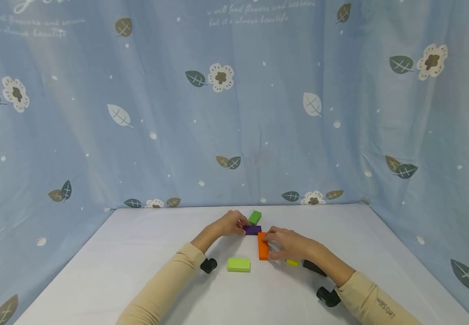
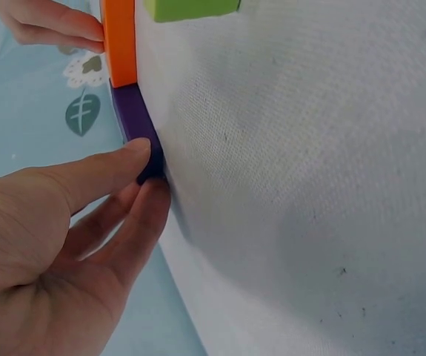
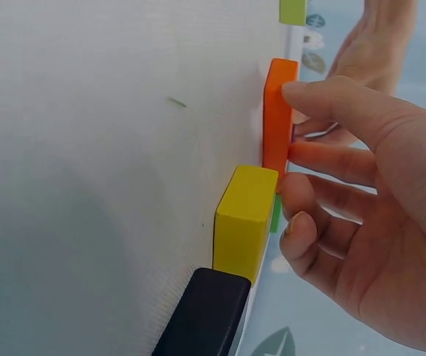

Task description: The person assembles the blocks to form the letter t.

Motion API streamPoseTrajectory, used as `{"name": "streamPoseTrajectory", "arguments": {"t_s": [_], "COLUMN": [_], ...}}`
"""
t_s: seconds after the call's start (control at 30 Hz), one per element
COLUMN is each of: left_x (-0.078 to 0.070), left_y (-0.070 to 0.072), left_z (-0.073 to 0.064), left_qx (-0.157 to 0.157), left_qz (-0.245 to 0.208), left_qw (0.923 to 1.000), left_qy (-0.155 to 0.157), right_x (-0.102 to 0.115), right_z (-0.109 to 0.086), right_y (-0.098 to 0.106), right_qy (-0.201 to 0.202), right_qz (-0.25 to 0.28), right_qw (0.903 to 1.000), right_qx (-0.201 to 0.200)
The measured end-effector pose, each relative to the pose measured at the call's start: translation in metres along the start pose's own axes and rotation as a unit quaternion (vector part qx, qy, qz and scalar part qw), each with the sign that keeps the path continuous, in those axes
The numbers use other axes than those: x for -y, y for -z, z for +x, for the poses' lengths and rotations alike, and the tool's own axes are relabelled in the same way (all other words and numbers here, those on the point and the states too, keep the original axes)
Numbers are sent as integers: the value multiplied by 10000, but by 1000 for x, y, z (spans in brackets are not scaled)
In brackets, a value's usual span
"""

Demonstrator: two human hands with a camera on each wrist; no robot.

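Note:
My left hand point(image 1: 230, 223) pinches the left end of a purple block point(image 1: 253, 230), thumb on one side and fingers on the other. An orange block point(image 1: 263, 249) lies with its far end at the purple block's right end; the left wrist view shows the two ends meeting. On the orange block's right side is my right hand point(image 1: 293, 245), with thumb and index finger holding it. In the right wrist view the other fingers are curled beside it. A green block point(image 1: 255, 217) sits just behind the purple one.
A yellow block point(image 3: 246, 215) and a black block point(image 3: 205, 315) lie under and beside the right hand. Nearer me, left of the orange block, rests a lime-green block point(image 1: 239, 265). Patterned blue curtains point(image 1: 259, 135) border the white table point(image 1: 157, 253) at the back and sides.

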State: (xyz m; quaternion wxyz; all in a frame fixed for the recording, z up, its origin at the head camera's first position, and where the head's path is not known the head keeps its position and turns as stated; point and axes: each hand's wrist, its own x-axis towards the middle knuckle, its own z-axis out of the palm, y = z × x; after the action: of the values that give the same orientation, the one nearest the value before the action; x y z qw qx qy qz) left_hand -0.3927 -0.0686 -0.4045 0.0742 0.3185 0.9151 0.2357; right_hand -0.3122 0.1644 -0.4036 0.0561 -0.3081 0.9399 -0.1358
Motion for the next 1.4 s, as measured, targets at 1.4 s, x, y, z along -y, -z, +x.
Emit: {"name": "streamPoseTrajectory", "arguments": {"t_s": [1.4], "left_x": [1], "left_y": [-3], "left_z": [-1], "left_qx": [-131], "left_qz": [49], "left_qw": [9999], "left_qy": [13], "right_x": [-8], "right_z": [-3], "right_y": [-2], "right_qy": [143], "right_qz": [323], "right_qw": [9994], "right_qx": [2]}}
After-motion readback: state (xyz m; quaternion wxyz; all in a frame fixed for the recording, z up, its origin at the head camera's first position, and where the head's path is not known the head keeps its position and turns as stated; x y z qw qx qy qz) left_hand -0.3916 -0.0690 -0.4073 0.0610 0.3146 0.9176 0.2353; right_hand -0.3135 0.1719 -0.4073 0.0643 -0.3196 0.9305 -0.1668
